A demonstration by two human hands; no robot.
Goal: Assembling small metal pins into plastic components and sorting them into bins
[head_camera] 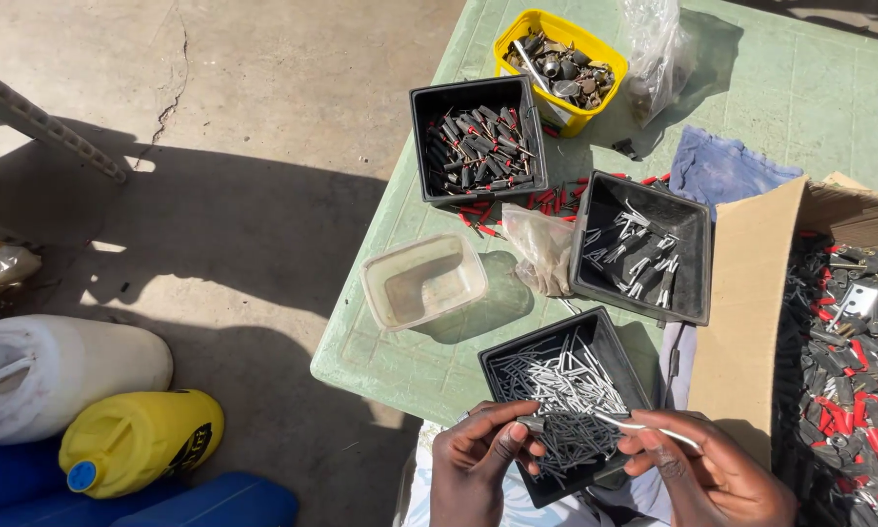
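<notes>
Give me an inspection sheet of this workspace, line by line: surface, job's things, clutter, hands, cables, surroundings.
Surface: green table, sunlit.
Job's things: thin metal piece held over black tray of grey pins.
Clutter: three more trays, yellow tub, clear container, plastic bags, blue cloth, cardboard box of red and black parts.
Hands: left hand pinches a small part; right hand has its grip on the metal piece.
Cables: nothing seen.
Surroundings: concrete floor, white and yellow jugs.

Two bare hands in shot at the bottom edge, left hand (478, 454) and right hand (707, 468). No gloves, no rings, no watch showing. Wrists uncovered, no sleeves in view. Short, trimmed fingernails catch sunlight.
</notes>
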